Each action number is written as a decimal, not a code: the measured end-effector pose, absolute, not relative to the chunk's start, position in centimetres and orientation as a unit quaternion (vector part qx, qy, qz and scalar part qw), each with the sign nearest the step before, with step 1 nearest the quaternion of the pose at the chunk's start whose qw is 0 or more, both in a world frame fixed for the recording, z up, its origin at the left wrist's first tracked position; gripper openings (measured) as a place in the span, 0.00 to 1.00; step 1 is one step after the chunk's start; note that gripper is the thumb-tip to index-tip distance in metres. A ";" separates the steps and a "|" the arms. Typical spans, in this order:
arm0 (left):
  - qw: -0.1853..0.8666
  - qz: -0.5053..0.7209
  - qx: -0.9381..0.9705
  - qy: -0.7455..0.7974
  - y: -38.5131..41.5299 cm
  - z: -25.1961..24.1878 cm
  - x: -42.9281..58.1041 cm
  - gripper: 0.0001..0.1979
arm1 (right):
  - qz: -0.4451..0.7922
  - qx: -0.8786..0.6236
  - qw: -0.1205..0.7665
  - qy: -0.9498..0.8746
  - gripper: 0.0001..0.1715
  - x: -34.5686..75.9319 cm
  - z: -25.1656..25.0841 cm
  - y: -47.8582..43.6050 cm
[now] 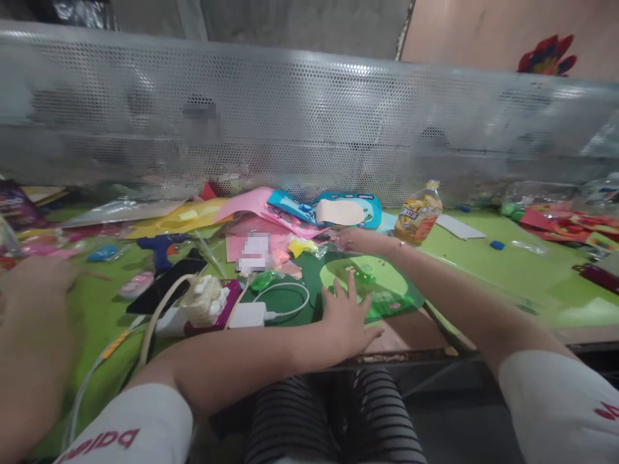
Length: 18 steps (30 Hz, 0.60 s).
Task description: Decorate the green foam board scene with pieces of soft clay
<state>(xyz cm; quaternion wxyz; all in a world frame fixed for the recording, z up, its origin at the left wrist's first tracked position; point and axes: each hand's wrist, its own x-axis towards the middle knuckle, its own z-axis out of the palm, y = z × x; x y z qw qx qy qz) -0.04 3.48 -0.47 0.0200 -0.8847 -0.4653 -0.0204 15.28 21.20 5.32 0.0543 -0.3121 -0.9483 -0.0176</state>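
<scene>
Left hand spread wide over the green sheet, probably steadying it; right hand at its far edge near a yellow scrap, grip: cannot tell.

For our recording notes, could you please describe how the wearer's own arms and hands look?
Both arms wear short white sleeves with dark red markings. The left hand and right hand are gloveless; the right one seems to have a thin bracelet at the wrist.
</scene>
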 end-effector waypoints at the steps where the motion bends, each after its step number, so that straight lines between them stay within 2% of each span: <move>1: 0.021 -0.022 -0.885 -0.465 3.5 -0.5 0.0 0.36 | -0.039 -0.348 0.060 -0.935 0.17 15.3 5.3 22.1; 3: 0.020 -0.025 -0.885 -0.465 3.4 -0.6 0.1 0.36 | -0.077 -0.417 0.069 -0.903 0.22 15.8 5.2 23.6; 6: 0.031 -0.034 -0.886 -0.462 3.3 -0.7 0.1 0.36 | -0.098 -0.479 0.044 -0.871 0.14 16.9 4.5 25.0; 9: 0.045 -0.040 -0.887 -0.458 3.2 -0.7 0.2 0.35 | -0.105 -0.502 0.039 -0.857 0.17 17.5 3.3 25.5; 11: 0.047 -0.034 -0.891 -0.451 3.2 -0.6 0.1 0.35 | -0.114 -0.515 0.051 -0.848 0.18 17.7 2.7 25.4; 15: 0.053 -0.033 -0.897 -0.438 3.2 -0.6 0.2 0.34 | -0.139 -0.531 0.104 -0.829 0.15 17.7 2.4 24.7; 18: 0.058 -0.038 -0.897 -0.437 3.2 -0.7 0.2 0.33 | -0.139 -0.497 0.128 -0.847 0.16 17.3 2.5 23.7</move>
